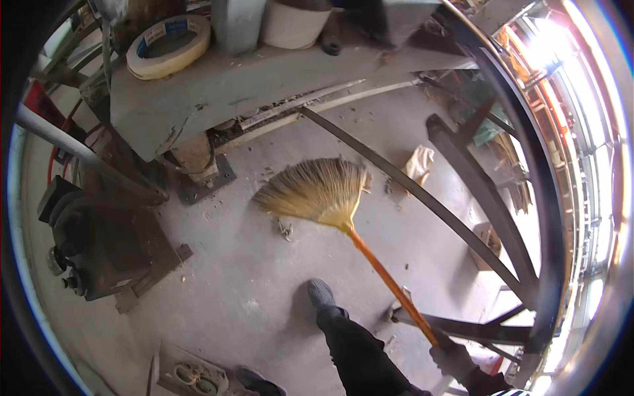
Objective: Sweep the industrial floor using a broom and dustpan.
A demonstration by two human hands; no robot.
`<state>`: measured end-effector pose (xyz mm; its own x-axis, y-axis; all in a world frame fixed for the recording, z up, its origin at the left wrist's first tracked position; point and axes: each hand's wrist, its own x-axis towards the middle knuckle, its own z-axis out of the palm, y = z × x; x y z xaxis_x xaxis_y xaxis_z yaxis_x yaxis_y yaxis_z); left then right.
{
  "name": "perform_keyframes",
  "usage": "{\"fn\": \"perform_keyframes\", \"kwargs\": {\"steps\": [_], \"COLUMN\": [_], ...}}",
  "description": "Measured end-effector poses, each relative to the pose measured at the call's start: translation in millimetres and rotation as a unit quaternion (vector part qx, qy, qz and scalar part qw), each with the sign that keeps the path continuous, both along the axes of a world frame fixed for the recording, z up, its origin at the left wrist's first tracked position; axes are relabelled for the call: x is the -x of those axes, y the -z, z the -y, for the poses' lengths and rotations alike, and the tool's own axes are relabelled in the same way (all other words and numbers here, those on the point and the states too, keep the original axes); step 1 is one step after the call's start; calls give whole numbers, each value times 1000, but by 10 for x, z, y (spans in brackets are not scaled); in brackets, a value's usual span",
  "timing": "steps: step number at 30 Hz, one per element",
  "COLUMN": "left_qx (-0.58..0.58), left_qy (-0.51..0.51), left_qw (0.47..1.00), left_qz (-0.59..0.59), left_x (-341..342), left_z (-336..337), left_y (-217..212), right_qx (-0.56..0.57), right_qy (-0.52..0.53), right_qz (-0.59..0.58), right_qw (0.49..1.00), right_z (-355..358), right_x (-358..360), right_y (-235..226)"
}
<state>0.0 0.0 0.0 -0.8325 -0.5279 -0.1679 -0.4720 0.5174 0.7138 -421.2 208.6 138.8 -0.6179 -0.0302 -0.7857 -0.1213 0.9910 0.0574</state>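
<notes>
My right hand (452,357), in a dark glove, is closed round the upper end of an orange broom handle (391,282). The broom's fan of straw bristles (316,190) is spread on the grey floor ahead of me, its tips toward the workbench. Beside the bristles' lower edge lies a small crumpled scrap (285,230). Bits of debris are scattered on the floor near the bristle tips. My left hand is outside the picture.
A grey workbench (218,92) at the far side carries a roll of tape (169,47) and a white bucket (294,25). On the left stands a dark machine (109,244). Dark metal bars (422,191) cross at right, near a crumpled paper (419,165). A box (191,376) sits at lower left.
</notes>
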Motion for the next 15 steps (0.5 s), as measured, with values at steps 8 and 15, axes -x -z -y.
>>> {"fn": "perform_keyframes", "kwargs": {"steps": [8,15], "left_qx": [-79,-40], "left_qy": [25,36], "left_qw": [991,992], "left_qz": [109,118], "left_x": [-371,-577], "left_z": [-540,-1139], "left_y": [-609,-379], "right_qx": [255,215], "right_qy": [64,179], "right_qz": [-58,87], "right_qw": [963,956], "right_z": [1459,404], "right_x": [922,-168], "right_y": [1082,45]}}
